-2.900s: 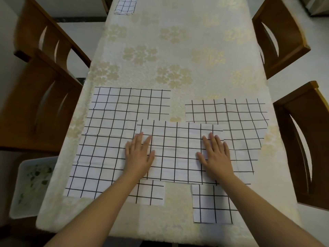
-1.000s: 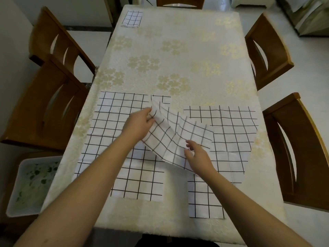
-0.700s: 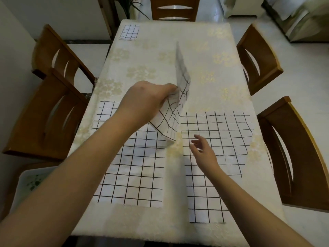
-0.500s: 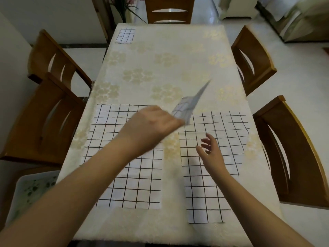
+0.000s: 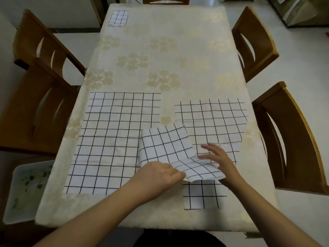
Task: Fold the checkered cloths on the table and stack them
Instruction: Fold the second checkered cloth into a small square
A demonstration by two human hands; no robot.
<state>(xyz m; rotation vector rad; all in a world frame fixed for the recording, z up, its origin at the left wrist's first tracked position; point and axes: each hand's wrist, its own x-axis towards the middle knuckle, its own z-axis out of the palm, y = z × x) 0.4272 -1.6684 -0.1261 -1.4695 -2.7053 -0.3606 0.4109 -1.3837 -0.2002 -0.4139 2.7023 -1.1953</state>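
A folded checkered cloth (image 5: 170, 150) lies bent across the gap between two flat cloths near the table's front. My left hand (image 5: 158, 177) pinches its near edge. My right hand (image 5: 216, 158) rests with straight fingers on its right end. A large checkered cloth (image 5: 110, 138) lies spread flat on the left, and another checkered cloth (image 5: 213, 122) lies flat on the right, partly under the folded one. A small folded checkered cloth (image 5: 118, 17) sits at the far left corner of the table.
The table (image 5: 160, 50) wears a cream floral tablecloth. Wooden chairs stand on the left (image 5: 35, 97), on the right (image 5: 293, 138) and at the far right (image 5: 252, 43). A white tray (image 5: 26, 189) with a green pattern sits low at the left.
My left hand lifted the middle cloth up from the table, swung it through the air, and brought it back down near the front edge. My right hand now lies on it.
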